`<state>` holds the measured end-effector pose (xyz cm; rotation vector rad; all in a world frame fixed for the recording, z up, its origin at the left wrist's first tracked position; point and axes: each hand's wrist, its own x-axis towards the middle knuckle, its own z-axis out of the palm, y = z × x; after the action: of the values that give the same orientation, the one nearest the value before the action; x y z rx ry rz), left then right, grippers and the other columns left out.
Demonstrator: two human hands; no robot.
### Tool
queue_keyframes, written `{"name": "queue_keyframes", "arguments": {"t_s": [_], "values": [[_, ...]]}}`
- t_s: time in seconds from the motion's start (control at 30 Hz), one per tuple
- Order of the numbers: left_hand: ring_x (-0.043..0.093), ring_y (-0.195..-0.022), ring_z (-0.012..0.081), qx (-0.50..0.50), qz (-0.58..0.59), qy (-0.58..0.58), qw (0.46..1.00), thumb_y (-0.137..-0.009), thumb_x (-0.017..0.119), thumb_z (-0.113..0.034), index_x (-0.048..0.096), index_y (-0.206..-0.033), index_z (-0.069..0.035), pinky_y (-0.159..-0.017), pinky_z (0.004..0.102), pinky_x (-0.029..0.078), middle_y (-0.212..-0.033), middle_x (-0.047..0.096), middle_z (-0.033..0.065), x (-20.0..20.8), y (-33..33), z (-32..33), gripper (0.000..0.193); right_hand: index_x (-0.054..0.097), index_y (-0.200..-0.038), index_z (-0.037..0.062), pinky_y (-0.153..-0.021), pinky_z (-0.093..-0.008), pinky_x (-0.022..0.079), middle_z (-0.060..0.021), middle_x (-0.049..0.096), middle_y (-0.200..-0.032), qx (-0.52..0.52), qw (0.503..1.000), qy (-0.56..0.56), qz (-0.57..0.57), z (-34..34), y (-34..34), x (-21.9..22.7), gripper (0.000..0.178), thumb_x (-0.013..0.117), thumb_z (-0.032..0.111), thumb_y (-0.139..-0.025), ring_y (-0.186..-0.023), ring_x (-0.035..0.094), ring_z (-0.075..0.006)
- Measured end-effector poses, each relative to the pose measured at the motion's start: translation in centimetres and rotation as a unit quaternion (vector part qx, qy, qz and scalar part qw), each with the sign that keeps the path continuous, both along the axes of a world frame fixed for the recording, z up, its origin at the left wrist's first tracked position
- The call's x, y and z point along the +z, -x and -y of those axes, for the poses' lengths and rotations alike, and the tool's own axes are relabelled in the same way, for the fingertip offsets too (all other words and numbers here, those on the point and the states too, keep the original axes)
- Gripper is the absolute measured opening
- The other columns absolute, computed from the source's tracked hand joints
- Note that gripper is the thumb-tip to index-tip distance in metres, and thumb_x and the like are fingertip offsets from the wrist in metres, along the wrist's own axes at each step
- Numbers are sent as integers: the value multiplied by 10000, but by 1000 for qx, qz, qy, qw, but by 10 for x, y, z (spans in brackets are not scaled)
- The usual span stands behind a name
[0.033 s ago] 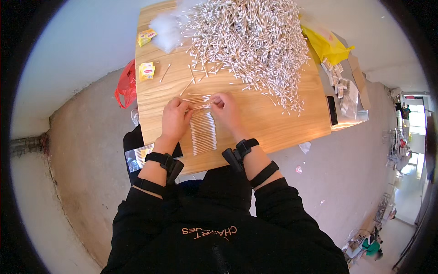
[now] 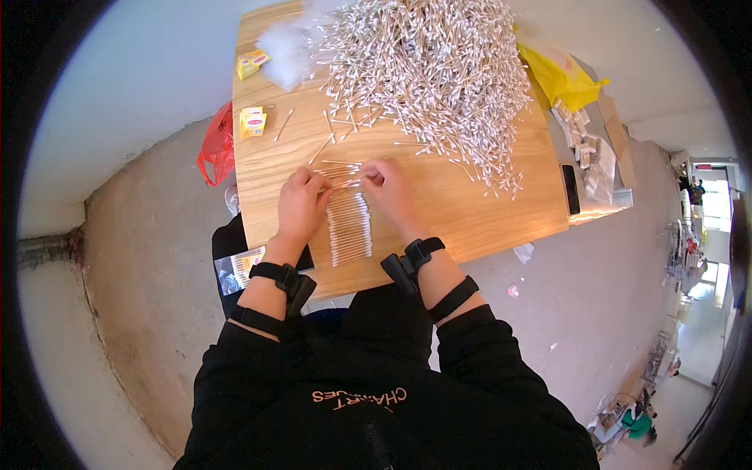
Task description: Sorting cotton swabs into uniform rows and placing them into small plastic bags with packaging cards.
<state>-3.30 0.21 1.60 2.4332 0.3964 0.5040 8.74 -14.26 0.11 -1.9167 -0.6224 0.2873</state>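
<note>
A row of cotton swabs (image 2: 349, 231) lies side by side on the wooden table in front of me, like rungs. At its far end, my left hand (image 2: 301, 202) pinches the left tips of a few swabs (image 2: 342, 177) with closed fingers. Opposite it, my right hand (image 2: 386, 190) has thumb and fingers closed at their right tips. My fingers hide part of these ends, so how many each holds is unclear. Just beyond my hands, a few loose swabs (image 2: 321, 149) lie scattered. Past them rises a large heap of cotton swabs (image 2: 427, 78).
Yellow-and-white packets (image 2: 252, 123) and clear plastic bags (image 2: 285, 56) lie on the table's left. A red bag (image 2: 217, 149) hangs beside that edge. Along the right edge are a black phone (image 2: 570, 189), a yellow bag (image 2: 565, 81) and a box with small packs (image 2: 581, 135).
</note>
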Motion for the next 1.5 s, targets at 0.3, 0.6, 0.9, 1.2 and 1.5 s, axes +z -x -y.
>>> {"name": "queue_keyframes", "arguments": {"t_s": [0.3, 0.6, 0.9, 1.2, 1.5], "values": [[583, -808, 313, 26, 5, -20, 999, -775, 670, -82, 636, -852, -36, -717, 402, 476, -820, 571, 122, -3, 0, -3, 95, 684, -836, 95, -682, -341, 503, -84, 566, -824, 33, 995, 91, 31, -2, -1, 10, 95, 718, 106, -748, -747, 604, -222], [577, -849, 306, 107, -7, -29, 994, -759, 700, -117, 642, -851, -75, -741, 417, 465, -840, 572, 96, -3, 1, 0, 116, 693, -853, 114, -694, -343, 501, -84, 565, -858, 35, 993, 112, 16, -4, 0, 10, 111, 721, 105, -746, -762, 610, -228], [602, -759, 294, 118, -37, 57, 991, -789, 676, -128, 646, -837, -61, -669, 395, 488, -819, 576, 103, -3, 4, -3, 88, 680, -969, 89, -693, -301, 510, -78, 541, -890, -19, 998, 43, 39, 8, -9, -6, 201, 716, 97, -772, -729, 588, -175], [597, -760, 313, 98, -42, 40, 993, -804, 652, -136, 647, -839, -63, -670, 399, 487, -810, 586, 108, -4, -3, -10, 81, 687, -852, 141, -692, -360, 498, -63, 583, -843, 57, 985, 150, 61, -4, -8, 7, 80, 692, 124, -773, -773, 610, -245], [526, -1050, 347, 124, 30, -73, 989, -788, 658, -93, 586, -1148, -60, -864, 441, 445, -1150, 533, 158, 8, 9, 15, 368, 655, -1063, 115, -745, -333, 470, -96, 529, -911, -16, 989, 35, 143, -23, -13, -6, 278, 691, 132, -787, -847, 552, -243]]}}
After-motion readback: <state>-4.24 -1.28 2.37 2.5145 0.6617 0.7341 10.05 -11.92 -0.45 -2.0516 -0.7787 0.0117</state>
